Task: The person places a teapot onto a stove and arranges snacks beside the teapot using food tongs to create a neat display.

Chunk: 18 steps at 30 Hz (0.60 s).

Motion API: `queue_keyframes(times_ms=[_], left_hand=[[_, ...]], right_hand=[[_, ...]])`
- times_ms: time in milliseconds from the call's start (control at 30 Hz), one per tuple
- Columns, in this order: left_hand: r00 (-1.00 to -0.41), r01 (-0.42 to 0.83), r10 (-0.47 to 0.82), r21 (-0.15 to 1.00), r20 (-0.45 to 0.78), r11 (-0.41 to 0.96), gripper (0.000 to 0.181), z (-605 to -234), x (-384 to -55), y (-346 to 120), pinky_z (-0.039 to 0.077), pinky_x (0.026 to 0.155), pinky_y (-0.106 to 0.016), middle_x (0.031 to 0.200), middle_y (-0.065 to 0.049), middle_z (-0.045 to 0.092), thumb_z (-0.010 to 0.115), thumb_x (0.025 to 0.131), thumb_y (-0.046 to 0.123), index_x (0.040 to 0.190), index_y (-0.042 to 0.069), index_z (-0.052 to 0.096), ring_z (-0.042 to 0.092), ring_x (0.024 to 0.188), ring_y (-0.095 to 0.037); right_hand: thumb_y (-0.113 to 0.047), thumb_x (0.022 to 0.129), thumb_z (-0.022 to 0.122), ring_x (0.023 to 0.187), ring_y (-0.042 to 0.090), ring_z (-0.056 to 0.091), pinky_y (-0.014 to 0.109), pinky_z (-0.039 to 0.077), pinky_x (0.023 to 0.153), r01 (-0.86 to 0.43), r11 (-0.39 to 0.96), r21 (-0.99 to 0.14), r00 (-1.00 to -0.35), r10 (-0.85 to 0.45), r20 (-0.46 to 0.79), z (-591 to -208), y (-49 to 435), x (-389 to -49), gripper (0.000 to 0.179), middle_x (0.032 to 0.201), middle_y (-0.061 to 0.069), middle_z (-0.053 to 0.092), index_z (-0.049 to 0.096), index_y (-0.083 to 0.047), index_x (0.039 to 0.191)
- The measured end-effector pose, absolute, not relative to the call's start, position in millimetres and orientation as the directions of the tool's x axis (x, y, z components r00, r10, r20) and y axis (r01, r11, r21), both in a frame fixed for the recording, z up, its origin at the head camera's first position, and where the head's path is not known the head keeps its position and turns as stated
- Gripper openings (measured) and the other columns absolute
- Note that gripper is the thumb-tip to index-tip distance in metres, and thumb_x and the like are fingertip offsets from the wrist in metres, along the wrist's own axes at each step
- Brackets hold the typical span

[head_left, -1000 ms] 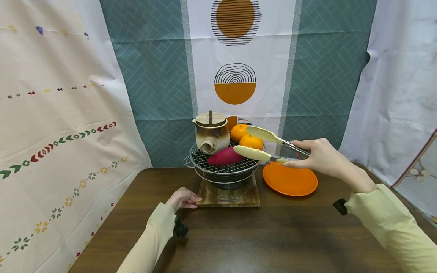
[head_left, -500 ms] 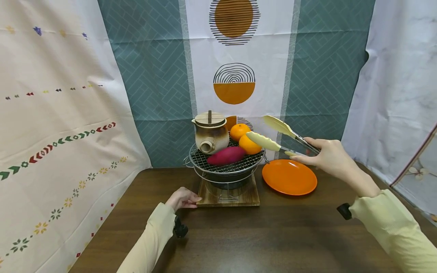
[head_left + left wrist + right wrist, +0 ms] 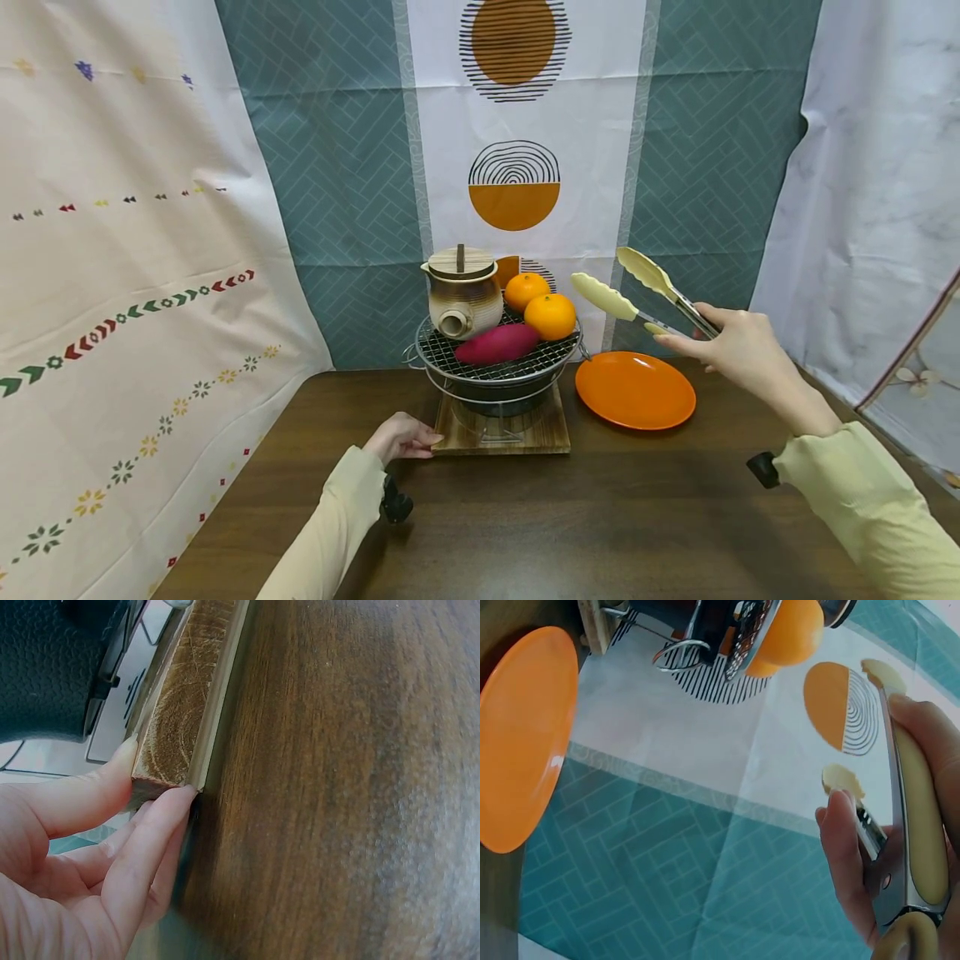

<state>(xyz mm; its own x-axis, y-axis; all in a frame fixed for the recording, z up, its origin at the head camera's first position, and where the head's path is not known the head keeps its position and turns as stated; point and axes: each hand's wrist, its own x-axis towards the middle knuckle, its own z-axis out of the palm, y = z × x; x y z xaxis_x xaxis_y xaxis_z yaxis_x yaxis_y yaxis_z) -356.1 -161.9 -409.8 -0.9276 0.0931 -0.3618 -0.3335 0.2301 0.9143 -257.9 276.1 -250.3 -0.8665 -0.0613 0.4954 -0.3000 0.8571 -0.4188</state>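
My right hand (image 3: pixel 750 346) grips a pair of tongs (image 3: pixel 678 296) with pale yellow tips spread apart and nothing between them. The tips are above and left of the orange plate (image 3: pixel 634 392), right of the grill. My left hand (image 3: pixel 403 435) pinches the front left corner of a wooden board (image 3: pixel 551 429), thumb on top and fingers against the edge in the left wrist view. On that board stands a round tabletop grill (image 3: pixel 495 382). Its mesh carries a purple sweet potato (image 3: pixel 497 344), two oranges, the front one (image 3: pixel 551 317) and the back one (image 3: pixel 527 291), and a clay teapot (image 3: pixel 465 300).
A brown wooden table (image 3: pixel 525 525) lies under everything. Behind the grill hangs a teal and white patterned cloth (image 3: pixel 345 208). A cream embroidered cloth (image 3: pixel 127 275) borders the left side, and a white marbled cloth (image 3: pixel 862 250) the right.
My right hand has drawn the tongs rightward, away from the front orange, with their tips still spread. The orange stays on the mesh. My left hand keeps its place on the board.
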Motion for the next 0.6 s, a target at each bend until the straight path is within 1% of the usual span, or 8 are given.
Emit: queue_keyframes(times_ms=[33,133,200,233,367,600], left_hand=[[-0.928,-0.334,0.092,0.914,-0.362,0.232,0.034,-410,-356,-162,0.054,0.060,-0.030,0.082,-0.017,0.055,0.066,0.078,-0.007,0.105,-0.020,0.052,0.058,0.057,-0.017],[-0.927,-0.337,0.084,0.911,-0.365,0.238,0.032,-408,-355,-161,0.054,0.060,-0.030,0.080,-0.016,0.055,0.067,0.077,-0.006,0.103,-0.019,0.053,0.058,0.057,-0.017],[-0.927,-0.341,0.077,0.908,-0.368,0.242,0.032,-407,-355,-162,0.054,0.060,-0.029,0.080,-0.016,0.055,0.068,0.077,-0.005,0.102,-0.019,0.053,0.058,0.057,-0.017],[-0.926,-0.341,0.077,0.908,-0.369,0.243,0.032,-407,-355,-162,0.054,0.060,-0.030,0.080,-0.016,0.055,0.068,0.077,-0.005,0.102,-0.018,0.053,0.058,0.057,-0.017],[-0.927,-0.337,0.082,0.909,-0.366,0.245,0.033,-408,-355,-162,0.054,0.061,-0.030,0.081,-0.016,0.055,0.068,0.077,-0.004,0.103,-0.019,0.053,0.058,0.058,-0.017],[-0.930,-0.330,0.085,0.912,-0.359,0.244,0.035,-411,-355,-162,0.054,0.062,-0.030,0.084,-0.016,0.055,0.068,0.077,-0.004,0.105,-0.019,0.052,0.056,0.059,-0.016]], right_hand=[[-0.050,0.073,0.070,0.043,0.013,0.055,0.030,0.038,0.040,-0.288,0.860,-0.421,-0.869,-0.050,0.493,-251,278,-258,0.064,0.062,0.002,0.056,0.058,0.000,0.109],[-0.051,0.074,0.069,0.043,0.013,0.056,0.031,0.038,0.041,-0.270,0.861,-0.430,-0.868,-0.025,0.496,-254,282,-259,0.052,0.056,0.002,0.054,0.059,-0.003,0.091],[-0.050,0.074,0.068,0.043,0.014,0.056,0.031,0.038,0.040,-0.266,0.859,-0.437,-0.863,-0.010,0.506,-256,284,-259,0.046,0.053,0.002,0.051,0.052,-0.007,0.077],[-0.050,0.074,0.068,0.043,0.014,0.055,0.031,0.038,0.040,-0.263,0.858,-0.442,-0.860,-0.001,0.511,-257,285,-259,0.046,0.052,0.003,0.051,0.051,-0.008,0.074],[-0.049,0.075,0.068,0.043,0.015,0.055,0.032,0.037,0.039,-0.246,0.865,-0.438,-0.856,0.019,0.517,-260,290,-258,0.046,0.050,0.003,0.051,0.048,-0.009,0.069],[-0.056,0.073,0.066,0.045,0.016,0.055,0.033,0.036,0.041,-0.173,0.876,-0.450,-0.869,0.080,0.489,-264,297,-260,0.053,0.051,0.002,0.053,0.046,-0.007,0.067]])
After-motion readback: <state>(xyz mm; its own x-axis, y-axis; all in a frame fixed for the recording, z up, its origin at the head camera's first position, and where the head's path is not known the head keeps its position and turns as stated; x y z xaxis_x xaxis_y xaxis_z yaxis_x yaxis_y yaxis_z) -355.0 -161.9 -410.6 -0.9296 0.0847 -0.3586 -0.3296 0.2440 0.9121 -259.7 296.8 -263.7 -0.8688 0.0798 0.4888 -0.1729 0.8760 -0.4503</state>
